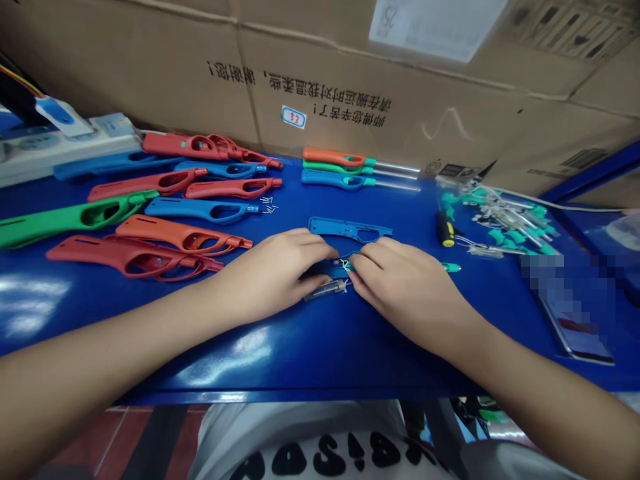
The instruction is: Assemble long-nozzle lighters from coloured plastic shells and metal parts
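Observation:
Close to the middle of the table, my left hand [277,275] is closed on a blue half-shell of a long-nosed lighter [327,268], mostly hidden by my fingers. Beside it, my right hand [403,277] pinches a green lighter part [347,265] with thin pale wires at the shell's end. A green tip [453,267] sticks out beyond my right knuckles. Just under my fingertips lies a clear fuel tank [326,290]. Another blue half-shell [347,229] rests behind both hands.
Several coloured lighter shells [135,257] lie at left, with small metal pins [269,205]. Three assembled lighters [345,179] lie at the back before a cardboard box [280,87]. At right are a pile of green and clear parts [510,220], a screwdriver [444,230] and a phone [575,327].

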`<move>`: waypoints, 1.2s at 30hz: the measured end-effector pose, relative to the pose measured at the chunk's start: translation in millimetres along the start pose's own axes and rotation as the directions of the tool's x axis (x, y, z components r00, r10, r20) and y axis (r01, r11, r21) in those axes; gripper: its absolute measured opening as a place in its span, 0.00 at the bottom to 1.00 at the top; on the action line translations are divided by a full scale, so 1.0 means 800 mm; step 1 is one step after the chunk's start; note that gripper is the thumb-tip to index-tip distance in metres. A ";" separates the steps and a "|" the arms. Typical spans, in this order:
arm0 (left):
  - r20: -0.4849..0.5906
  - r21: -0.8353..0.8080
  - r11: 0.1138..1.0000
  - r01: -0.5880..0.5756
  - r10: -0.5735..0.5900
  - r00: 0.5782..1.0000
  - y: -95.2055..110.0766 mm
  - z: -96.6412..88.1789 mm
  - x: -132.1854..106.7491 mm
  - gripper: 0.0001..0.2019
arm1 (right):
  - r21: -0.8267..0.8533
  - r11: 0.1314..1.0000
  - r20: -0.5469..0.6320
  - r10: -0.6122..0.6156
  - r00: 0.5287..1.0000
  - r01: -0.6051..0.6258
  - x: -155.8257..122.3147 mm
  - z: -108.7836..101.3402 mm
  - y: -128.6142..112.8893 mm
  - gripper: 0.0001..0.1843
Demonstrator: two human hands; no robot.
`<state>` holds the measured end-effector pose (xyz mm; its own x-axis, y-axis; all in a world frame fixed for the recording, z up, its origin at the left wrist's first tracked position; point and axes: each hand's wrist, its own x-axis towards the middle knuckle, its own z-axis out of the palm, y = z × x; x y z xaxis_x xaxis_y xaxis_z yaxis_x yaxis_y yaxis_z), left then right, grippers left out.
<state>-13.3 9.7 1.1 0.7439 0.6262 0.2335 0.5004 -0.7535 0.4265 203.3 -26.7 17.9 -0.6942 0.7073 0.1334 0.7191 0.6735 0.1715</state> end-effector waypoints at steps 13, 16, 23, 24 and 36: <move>0.001 -0.011 1.000 -0.020 0.020 1.000 -0.003 0.009 -0.003 0.14 | 0.040 0.997 0.014 -0.063 0.998 0.063 0.001 0.004 0.012 0.13; 0.009 -0.027 1.000 -0.015 0.015 1.000 -0.005 0.010 -0.004 0.14 | 0.312 0.949 -0.038 0.047 0.998 -0.032 0.001 0.009 0.028 0.10; 0.009 -0.057 0.998 -0.018 0.019 1.000 -0.005 0.010 -0.006 0.15 | 0.667 0.721 -0.008 0.259 0.966 -0.188 0.005 0.022 0.043 0.06; 0.007 -0.054 0.998 -0.022 0.022 1.000 -0.005 0.010 -0.005 0.15 | 0.681 0.702 -0.001 0.287 0.958 -0.210 0.007 0.024 0.042 0.06; -0.011 -0.054 0.998 0.010 -0.010 1.000 -0.001 0.008 -0.005 0.13 | 0.706 0.688 -0.060 0.297 0.953 -0.170 0.010 0.030 0.037 0.05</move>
<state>-13.7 6.4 -5.3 0.7339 0.6360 0.2384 0.4830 -0.7354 0.4752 220.0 3.8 0.7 -0.4496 0.8613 0.2365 0.6351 0.4944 -0.5934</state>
